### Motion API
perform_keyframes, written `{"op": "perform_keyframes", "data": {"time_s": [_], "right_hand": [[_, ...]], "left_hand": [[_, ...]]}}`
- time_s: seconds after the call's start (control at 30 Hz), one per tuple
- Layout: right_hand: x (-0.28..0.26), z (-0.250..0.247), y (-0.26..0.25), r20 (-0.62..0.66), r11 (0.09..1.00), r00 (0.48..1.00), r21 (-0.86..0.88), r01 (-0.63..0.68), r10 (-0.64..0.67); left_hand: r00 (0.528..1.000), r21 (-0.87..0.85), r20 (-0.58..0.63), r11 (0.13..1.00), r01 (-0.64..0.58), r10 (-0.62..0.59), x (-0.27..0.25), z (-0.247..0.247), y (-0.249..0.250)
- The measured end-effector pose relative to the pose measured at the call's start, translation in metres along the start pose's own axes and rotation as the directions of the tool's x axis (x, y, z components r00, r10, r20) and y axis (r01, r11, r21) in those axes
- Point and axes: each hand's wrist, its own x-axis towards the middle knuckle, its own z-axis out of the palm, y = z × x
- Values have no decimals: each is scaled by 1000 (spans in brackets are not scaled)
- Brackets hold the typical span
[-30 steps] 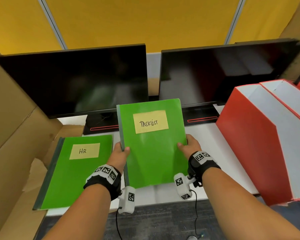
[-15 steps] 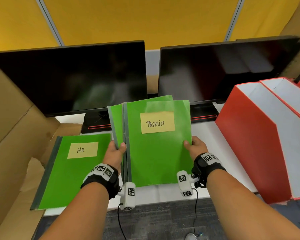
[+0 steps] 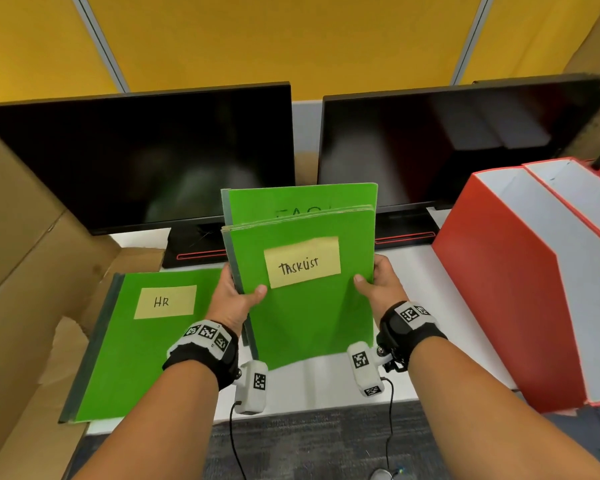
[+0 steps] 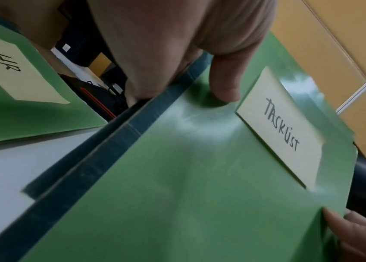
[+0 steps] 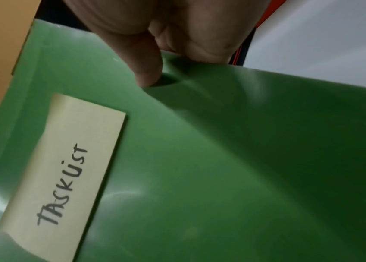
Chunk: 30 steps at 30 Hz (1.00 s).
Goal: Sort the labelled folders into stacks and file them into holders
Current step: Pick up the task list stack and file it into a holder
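Holding a small stack of green folders upright on the white desk at the centre of our view, we grip it from both sides: our left hand curls round the dark spine edge with the thumb pressed on the front cover, and our right hand pinches the open edge the same way. The front folder carries a note reading TASKLIST; a taller folder stands behind it, its label mostly hidden.

To do this step well, we judge that the bottom edges should be tapped level on the desk so the covers line up, thumbs kept light so the thin plastic does not buckle, and the hidden label checked before the stack goes anywhere. The red holders wait at three o'clock with their openings facing up, so the squared stack should slide in spine first.

At nine o'clock the HR folder lies flat, partly overhanging the desk onto brown cardboard. Two dark monitors fill twelve o'clock before a yellow partition; grey carpet shows at six.
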Motion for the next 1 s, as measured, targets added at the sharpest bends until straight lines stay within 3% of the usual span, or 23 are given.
{"op": "perform_keyframes", "data": {"time_s": [0.07, 0.27, 0.4, 0.63, 0.83, 1.0], "right_hand": [[2, 1, -3, -20, 1000, 1000, -19, 12, -12], [13, 3, -35, -30, 996, 996, 22, 89, -88], [11, 8, -28, 39, 998, 998, 22, 55, -56], [22, 9, -16, -6, 1000, 1000, 12, 19, -19], [18, 7, -5, 22, 977, 999, -208, -37, 43], [17, 4, -16, -27, 986, 1000, -165, -3, -2]], "left_hand": [[1000, 23, -4, 1000, -4, 4, 1, 0, -1], [985, 0, -33, 985, -171, 171, 10, 9, 22], [994, 35, -50, 994, -100, 101, 13, 3, 12], [992, 142, -72, 986, -92, 102, 20, 3, -5], [993, 293, -116, 956, 10, 25, 21, 1, -19], [989, 311, -119, 949, -49, 90, 25, 7, -6]]}}
